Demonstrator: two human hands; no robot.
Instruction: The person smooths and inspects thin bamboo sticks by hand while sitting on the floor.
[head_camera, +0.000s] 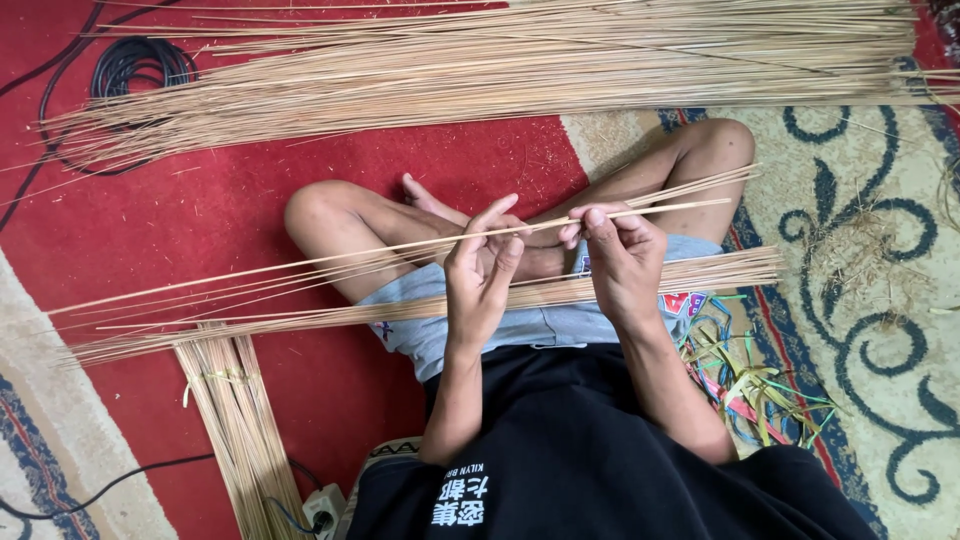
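Left hand (482, 268) raised over the lap, thumb and fingertips pinched together on a single thin pale stick (400, 246). Right hand (620, 255) just beside it, fingers curled shut on the same stick further along. The stick runs nearly level across both knees, its long end reaching out to the person's left over the red carpet (230, 210), its short end just past the right knee.

Judgement on handling: a stick this slender will flex and whip, so a light fingertip pinch with the two hands close together looks right; sliding along its length rather than bending it should keep it from snapping.

Look of the stick: straw-coloured, very long, straight, smooth, tapering slightly.

Below the hands, a loose bundle of like sticks (420, 308) lies across the thighs. A tied bundle (240, 420) rests on the carpet by the left hip. A large spread heap of sticks (480, 70) lies beyond the feet. Coloured plastic strips (745, 375) sit beside the right hip. A black coiled cable (135, 65) lies at the far left, a power strip (322, 508) near the waist.
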